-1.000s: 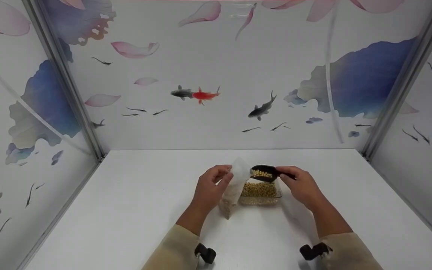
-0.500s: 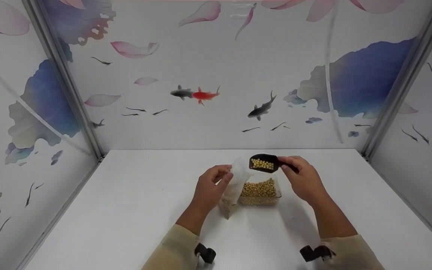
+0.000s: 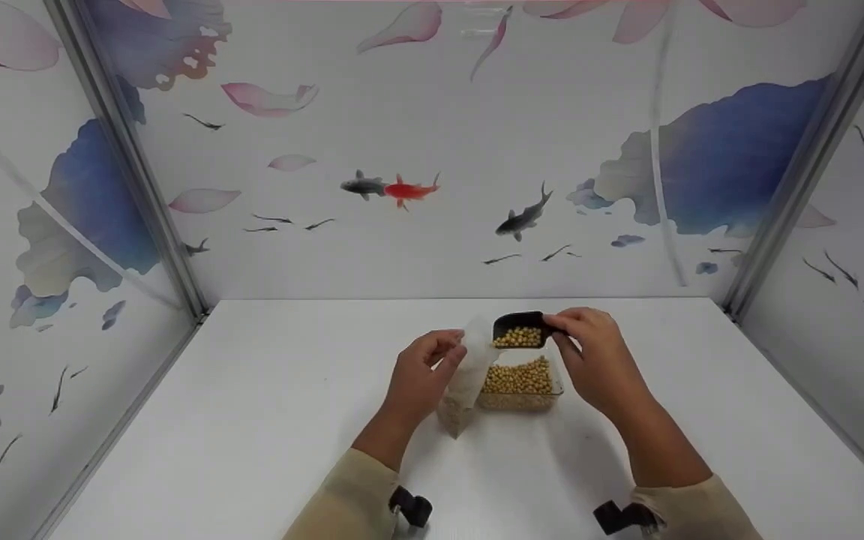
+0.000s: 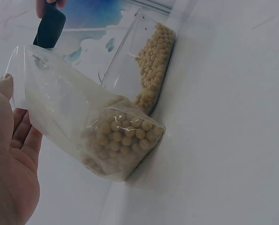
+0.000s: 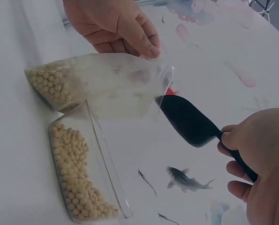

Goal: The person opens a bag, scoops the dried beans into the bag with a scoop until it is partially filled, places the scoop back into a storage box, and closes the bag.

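Note:
My left hand pinches the upper edge of a clear plastic bag, which stands upright with soybeans gathered in its bottom. In my right hand is the handle of a black scoop, loaded with yellow soybeans. The scoop's front lip is right at the bag's open mouth, tilted slightly toward it. Below the scoop, a clear rectangular container holds more soybeans, heaped unevenly. It stands close beside the bag on its right.
A white table lies under everything. White panels printed with fish, petals and blue leaves rise at the back and both sides, joined by metal corner posts. Tan sleeves carry black wrist mounts.
My right hand lifts the loaded scoop from just over the container, then shifts it left to the bag's mouth and tilts it. The left hand and bag stay in place.

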A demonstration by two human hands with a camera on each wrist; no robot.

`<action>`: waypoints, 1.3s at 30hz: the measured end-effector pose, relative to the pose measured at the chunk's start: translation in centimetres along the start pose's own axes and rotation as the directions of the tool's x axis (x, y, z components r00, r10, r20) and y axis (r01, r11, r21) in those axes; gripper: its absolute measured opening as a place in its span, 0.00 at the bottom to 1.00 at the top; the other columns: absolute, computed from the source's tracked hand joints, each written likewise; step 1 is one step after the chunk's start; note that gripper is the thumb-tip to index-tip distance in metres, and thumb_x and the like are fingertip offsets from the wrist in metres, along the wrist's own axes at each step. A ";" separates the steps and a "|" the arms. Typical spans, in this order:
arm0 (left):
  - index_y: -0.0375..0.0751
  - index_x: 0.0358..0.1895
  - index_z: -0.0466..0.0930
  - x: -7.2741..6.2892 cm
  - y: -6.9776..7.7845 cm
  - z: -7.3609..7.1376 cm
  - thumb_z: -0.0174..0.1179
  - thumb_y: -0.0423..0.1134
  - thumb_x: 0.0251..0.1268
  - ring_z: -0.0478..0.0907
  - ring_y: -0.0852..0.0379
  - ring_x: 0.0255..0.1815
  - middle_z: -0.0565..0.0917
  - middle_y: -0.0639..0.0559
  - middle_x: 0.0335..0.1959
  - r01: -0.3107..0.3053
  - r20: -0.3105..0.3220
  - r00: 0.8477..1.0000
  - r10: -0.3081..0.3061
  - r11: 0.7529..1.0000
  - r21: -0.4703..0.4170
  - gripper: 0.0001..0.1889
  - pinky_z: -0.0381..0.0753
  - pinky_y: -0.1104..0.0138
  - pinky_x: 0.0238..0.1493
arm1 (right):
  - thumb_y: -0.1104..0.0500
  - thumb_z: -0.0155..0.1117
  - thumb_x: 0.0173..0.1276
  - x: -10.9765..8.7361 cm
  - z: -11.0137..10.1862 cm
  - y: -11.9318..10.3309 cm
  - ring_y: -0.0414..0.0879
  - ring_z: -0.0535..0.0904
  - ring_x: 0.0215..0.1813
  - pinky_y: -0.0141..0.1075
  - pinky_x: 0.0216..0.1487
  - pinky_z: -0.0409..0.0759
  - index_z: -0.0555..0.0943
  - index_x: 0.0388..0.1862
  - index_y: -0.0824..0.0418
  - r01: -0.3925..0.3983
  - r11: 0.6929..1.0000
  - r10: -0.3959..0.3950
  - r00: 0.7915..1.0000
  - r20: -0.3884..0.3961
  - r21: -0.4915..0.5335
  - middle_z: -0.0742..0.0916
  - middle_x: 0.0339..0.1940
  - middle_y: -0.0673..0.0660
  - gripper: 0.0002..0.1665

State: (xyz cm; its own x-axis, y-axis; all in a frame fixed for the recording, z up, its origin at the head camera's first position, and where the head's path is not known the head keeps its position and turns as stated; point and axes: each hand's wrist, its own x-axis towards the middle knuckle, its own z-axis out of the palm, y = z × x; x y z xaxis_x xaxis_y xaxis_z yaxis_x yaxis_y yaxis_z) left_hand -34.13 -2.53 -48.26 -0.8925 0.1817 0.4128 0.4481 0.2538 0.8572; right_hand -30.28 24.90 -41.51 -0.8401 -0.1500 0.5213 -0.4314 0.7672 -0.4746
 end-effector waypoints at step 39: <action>0.56 0.49 0.82 0.1 -0.1 0.0 0.61 0.54 0.82 0.80 0.58 0.72 0.83 0.61 0.67 0.023 0.017 1.000 -0.023 1.000 0.009 0.09 0.79 0.57 0.77 | 0.67 0.61 0.81 0.2 0.8 3.7 0.67 0.79 0.66 0.60 0.64 0.83 0.85 0.66 0.64 -0.134 0.991 0.134 0.990 0.044 0.006 0.87 0.61 0.66 0.18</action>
State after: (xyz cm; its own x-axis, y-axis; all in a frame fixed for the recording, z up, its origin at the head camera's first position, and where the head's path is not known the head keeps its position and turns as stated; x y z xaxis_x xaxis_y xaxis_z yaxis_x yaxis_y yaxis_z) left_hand -34.23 -2.55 -48.27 -0.9015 0.1918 0.3879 0.4282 0.2669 0.8634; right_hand -32.28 27.21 -43.76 -0.9040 -0.0736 0.4211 -0.3167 0.7769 -0.5442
